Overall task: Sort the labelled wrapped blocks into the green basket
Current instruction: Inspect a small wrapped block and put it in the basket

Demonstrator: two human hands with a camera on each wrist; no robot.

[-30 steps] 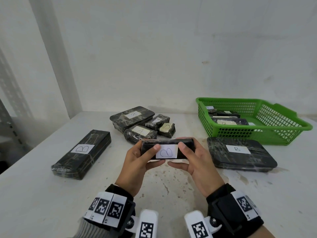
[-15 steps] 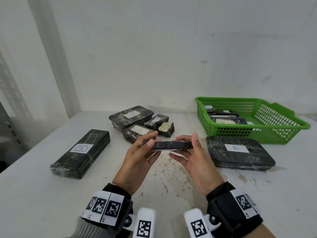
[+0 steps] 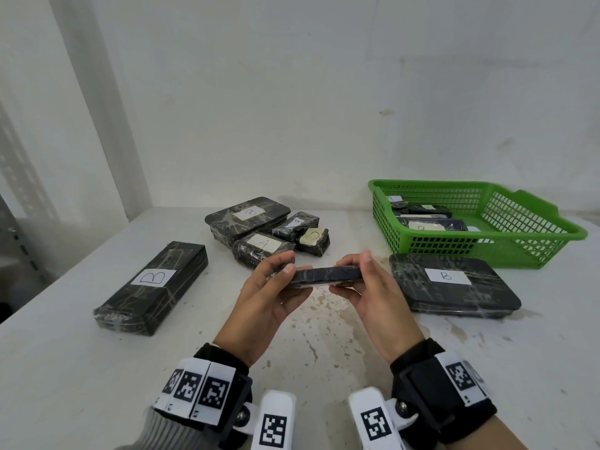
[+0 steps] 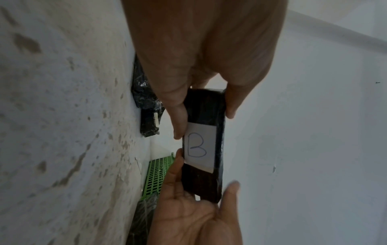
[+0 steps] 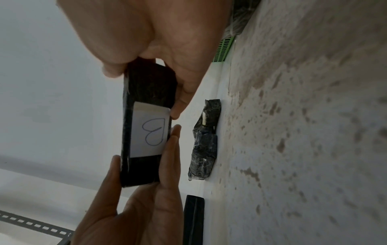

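Observation:
A small black wrapped block [image 3: 328, 276] labelled B hangs level above the middle of the table, held at its two ends. My left hand [image 3: 279, 271] pinches the left end between thumb and fingers, and my right hand [image 3: 357, 271] pinches the right end. The head view shows only its narrow dark edge. Its white B label [image 4: 199, 145] faces down toward the wrists and also shows in the right wrist view on the block [image 5: 148, 132]. The green basket [image 3: 470, 251] stands at the back right and holds several wrapped blocks.
A long block marked B [image 3: 152, 287] lies on the left. A flat block marked B [image 3: 451, 284] lies just in front of the basket. A cluster of blocks, one marked A [image 3: 263, 248], sits behind my hands. A white wall closes off the back.
Both hands have tipped the small block from label facing me to lying level, so only its edge shows in the head view. The hands stayed in place.

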